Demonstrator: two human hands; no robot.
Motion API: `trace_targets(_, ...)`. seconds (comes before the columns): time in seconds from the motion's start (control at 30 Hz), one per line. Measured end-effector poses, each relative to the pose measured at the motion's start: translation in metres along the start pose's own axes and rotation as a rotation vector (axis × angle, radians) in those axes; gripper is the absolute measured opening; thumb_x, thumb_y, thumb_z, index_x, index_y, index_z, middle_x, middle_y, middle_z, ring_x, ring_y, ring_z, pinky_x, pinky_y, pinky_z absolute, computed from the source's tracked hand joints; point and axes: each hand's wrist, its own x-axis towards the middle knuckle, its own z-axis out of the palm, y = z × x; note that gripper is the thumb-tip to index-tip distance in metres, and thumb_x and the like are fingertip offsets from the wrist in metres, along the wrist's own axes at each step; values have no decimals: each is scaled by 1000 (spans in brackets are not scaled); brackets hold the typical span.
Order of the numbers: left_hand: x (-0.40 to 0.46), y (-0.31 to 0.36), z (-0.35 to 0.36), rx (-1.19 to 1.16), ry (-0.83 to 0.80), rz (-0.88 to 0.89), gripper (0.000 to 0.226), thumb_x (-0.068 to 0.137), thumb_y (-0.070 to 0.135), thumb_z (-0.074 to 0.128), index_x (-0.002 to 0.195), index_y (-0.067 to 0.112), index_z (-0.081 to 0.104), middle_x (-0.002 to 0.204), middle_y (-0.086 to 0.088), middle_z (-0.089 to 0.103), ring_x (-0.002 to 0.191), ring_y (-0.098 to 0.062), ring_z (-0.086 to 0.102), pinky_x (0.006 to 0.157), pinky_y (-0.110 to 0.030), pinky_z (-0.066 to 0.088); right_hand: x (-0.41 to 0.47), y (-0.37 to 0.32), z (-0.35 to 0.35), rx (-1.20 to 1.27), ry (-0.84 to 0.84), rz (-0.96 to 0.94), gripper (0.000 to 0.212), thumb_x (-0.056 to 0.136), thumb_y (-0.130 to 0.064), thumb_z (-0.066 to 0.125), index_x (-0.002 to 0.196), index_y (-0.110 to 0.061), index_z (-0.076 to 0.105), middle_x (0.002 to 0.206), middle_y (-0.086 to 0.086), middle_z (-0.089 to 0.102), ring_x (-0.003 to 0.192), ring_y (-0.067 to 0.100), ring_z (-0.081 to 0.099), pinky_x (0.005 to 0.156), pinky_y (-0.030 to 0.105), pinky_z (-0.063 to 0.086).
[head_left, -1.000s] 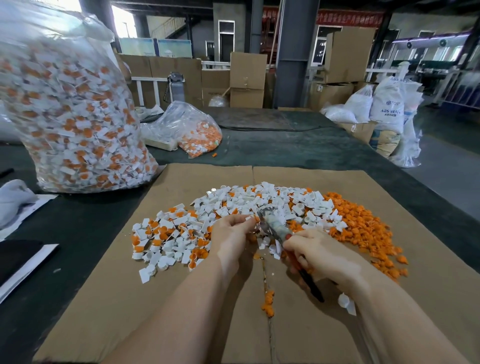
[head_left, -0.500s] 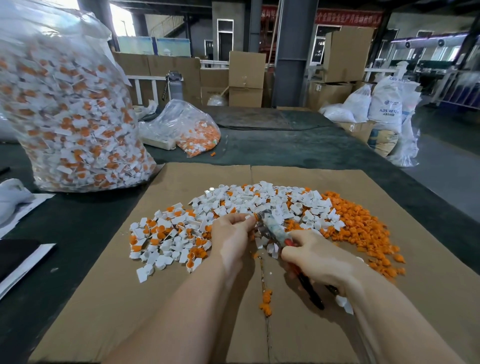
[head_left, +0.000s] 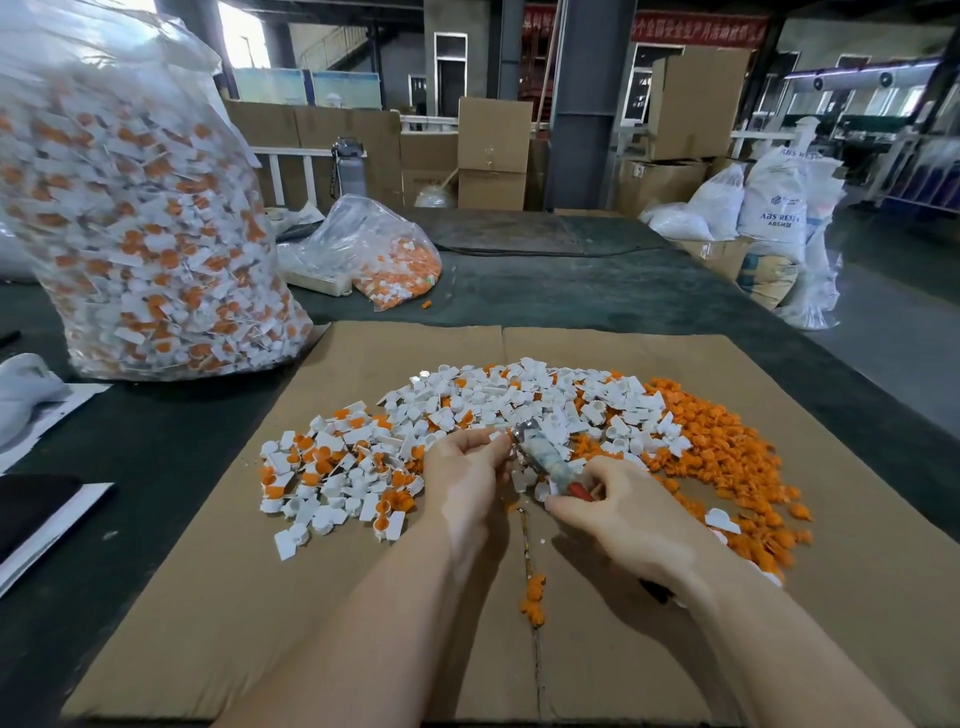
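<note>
A heap of white plastic caps (head_left: 519, 400), some with orange inserts, lies on a sheet of brown cardboard (head_left: 208, 597). To its right spreads a pile of loose orange inserts (head_left: 727, 457). My right hand (head_left: 623, 514) grips a pair of pliers (head_left: 545, 457) with tape-wrapped jaws and red and black handles. The jaws point up and left. My left hand (head_left: 467, 467) pinches a small white piece at the plier tips; the piece is mostly hidden by my fingers. A few orange inserts (head_left: 532, 603) lie along the cardboard's seam.
A tall clear bag (head_left: 135, 218) full of white and orange caps stands at the left. A smaller bag (head_left: 374, 254) lies behind the cardboard on the dark green table (head_left: 156, 457). White sheets (head_left: 47, 530) lie at the left edge. Boxes and sacks stand beyond.
My right hand has slid a little up the pliers' handles and drawn nearer the left hand. The left hand stays at the plier tips.
</note>
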Motion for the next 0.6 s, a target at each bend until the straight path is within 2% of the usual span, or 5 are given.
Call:
trace_targets(0.07,-2,-1,-5,63,-9,45,5,89,5,60,93,2,64,66,-4,63,48,-4,59,47,-17,50,2,6,-4,-3,73,31,34,77,-51,67,83,-23,50,81,-6,54,66,8,52,53,19,36)
trace_targets(0.2,-4,-11,-15,443,-53,262,22,93,18,58,113,12,66,99,4,67,92,-10,61,84,-23,48,13,20,-10,-314,300,59,48,72,-59,67,98,-21,51,96,-4,51,88,14,50,66,26,39)
trace_targets(0.27,-4,-14,-16,556,-79,333,26,95,19,55,118,16,65,107,12,60,104,-3,53,90,-13,36,21,28,-10,-484,357,79,59,72,-65,63,106,-19,51,104,-1,51,100,18,49,77,30,43)
trace_targets(0.4,-2,-17,-18,678,-101,380,27,96,18,52,120,21,64,116,12,59,110,0,48,90,-7,29,30,41,-10,-616,376,127,68,72,-72,56,113,-18,50,117,2,50,113,21,45,90,34,43)
trace_targets(0.6,1,-20,-21,680,-87,418,22,95,15,52,110,22,67,98,16,59,90,4,49,69,9,29,31,44,-3,-813,440,153,68,79,-74,41,124,-22,47,126,3,48,119,22,41,100,39,32)
